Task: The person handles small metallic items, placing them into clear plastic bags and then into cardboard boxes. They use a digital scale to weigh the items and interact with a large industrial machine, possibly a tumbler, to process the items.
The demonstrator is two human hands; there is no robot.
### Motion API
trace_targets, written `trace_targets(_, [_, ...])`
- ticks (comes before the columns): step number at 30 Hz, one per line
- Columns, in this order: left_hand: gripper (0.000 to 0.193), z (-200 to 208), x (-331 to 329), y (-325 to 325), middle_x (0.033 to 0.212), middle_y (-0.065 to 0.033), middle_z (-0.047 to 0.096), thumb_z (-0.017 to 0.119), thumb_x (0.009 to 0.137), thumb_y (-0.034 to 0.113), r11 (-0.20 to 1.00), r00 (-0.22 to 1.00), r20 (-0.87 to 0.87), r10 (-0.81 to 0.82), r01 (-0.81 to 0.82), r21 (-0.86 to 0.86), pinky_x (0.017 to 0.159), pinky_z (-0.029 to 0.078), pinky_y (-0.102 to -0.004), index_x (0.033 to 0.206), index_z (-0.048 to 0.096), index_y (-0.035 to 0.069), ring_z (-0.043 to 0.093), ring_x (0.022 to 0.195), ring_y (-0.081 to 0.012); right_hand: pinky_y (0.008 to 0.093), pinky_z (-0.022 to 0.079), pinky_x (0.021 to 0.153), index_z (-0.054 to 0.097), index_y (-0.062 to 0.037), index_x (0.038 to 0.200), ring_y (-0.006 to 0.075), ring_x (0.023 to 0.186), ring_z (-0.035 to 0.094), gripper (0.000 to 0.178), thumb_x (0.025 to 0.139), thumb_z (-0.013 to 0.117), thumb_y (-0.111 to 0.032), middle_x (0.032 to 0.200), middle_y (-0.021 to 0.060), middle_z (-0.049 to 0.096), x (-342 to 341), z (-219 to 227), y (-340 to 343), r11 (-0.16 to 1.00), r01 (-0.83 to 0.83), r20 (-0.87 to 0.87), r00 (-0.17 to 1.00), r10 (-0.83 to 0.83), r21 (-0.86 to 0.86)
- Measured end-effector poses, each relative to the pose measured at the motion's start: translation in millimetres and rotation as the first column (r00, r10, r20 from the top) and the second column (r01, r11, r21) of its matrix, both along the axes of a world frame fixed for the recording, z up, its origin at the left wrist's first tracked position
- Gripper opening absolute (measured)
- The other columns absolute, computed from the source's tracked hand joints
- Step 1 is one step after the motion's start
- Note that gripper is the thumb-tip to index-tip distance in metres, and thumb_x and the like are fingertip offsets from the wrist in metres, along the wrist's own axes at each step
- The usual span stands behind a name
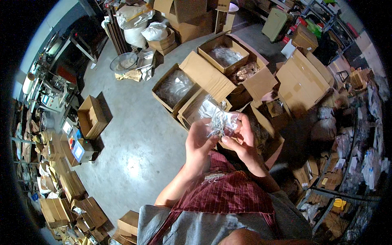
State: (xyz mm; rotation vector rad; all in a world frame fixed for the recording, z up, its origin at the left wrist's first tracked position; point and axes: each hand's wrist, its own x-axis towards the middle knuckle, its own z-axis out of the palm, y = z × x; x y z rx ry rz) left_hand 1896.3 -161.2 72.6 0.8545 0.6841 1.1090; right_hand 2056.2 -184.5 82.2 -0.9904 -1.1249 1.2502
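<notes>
Between my two hands is a clear plastic bag with thin, shiny metal pieces in it; their exact kind is too small to make out. My left hand is closed on the bag's left side, thumb pointing inward. On the other side my right hand grips it, with fingers curled behind and thumb in front. Both thumbs come close together at the bag's lower edge. Just beyond the hands, an open cardboard box is partly hidden by the bag.
Ahead on the left, an open box holds clear plastic bags. Another box of bags stands farther back. A wire basket and white sacks sit on the floor beyond. Loaded shelves line the right; a small cardboard box stands left.
</notes>
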Motion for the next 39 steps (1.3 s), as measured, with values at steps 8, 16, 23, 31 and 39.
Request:
trace_targets(8, [0.049,-5,2,-2,0.103,-0.0044,0.055,0.058,0.085,-0.012,0.998,0.999,0.015,-0.052,0.052,0.022,0.086,0.045,-0.0272,0.13,0.044,0.001,0.054,0.096,-0.013,0.028,0.048,0.09,0.039,-0.0033,0.135,0.0142,0.104,0.056,0.059,0.082,0.062,0.002,0.12,0.0094,0.053,5,-8,2,0.995,0.077,0.059,0.995,-0.074,-0.055])
trace_targets(16, [0.047,-10,0,-4,0.106,-0.0069,0.056,0.059,0.084,-0.014,0.996,0.998,0.001,-0.061,0.061,0.059,0.09,0.046,-0.0294,0.126,0.045,-0.001,0.055,0.101,-0.0157,0.0278,0.048,0.09,0.04,-0.0038,0.136,0.0146,0.105,0.056,0.061,0.081,0.064,0.001,0.122,0.0093,0.053,10,-19,2,0.994,0.091,0.09,0.992,-0.086,-0.056])
trace_targets(23, [0.04,-5,3,-5,0.11,-0.0086,0.058,0.06,0.086,-0.012,0.996,0.997,0.007,-0.079,0.079,0.047,0.091,0.047,-0.0297,0.123,0.046,-0.004,0.057,0.102,-0.016,0.0285,0.047,0.091,0.042,-0.0042,0.134,0.015,0.106,0.055,0.057,0.082,0.064,-0.001,0.122,0.0097,0.053,5,-1,0,0.985,0.091,0.053,0.995,-0.084,-0.145])
trace_targets(31, [0.035,-12,2,-5,0.104,-0.0062,0.06,0.062,0.086,-0.012,0.992,0.991,-0.061,-0.121,0.123,0.023,0.085,0.048,-0.0268,0.118,0.05,-0.004,0.057,0.096,-0.0123,0.03,0.046,0.093,0.046,-0.003,0.131,0.0157,0.109,0.055,0.053,0.08,0.062,0.0,0.122,0.0081,0.055,9,-17,0,0.99,0.125,0.165,0.98,-0.112,-0.072])
trace_targets(39, [0.035,-14,4,-7,0.103,-0.0071,0.063,0.066,0.087,-0.008,0.99,0.983,-0.119,-0.141,0.14,-0.019,0.082,0.05,-0.026,0.118,0.051,-0.003,0.06,0.094,-0.013,0.0288,0.046,0.092,0.049,-0.0031,0.127,0.0137,0.108,0.055,0.048,0.081,0.06,0.001,0.122,0.0057,0.055,13,-31,0,0.988,0.144,0.194,0.972,-0.131,-0.054])
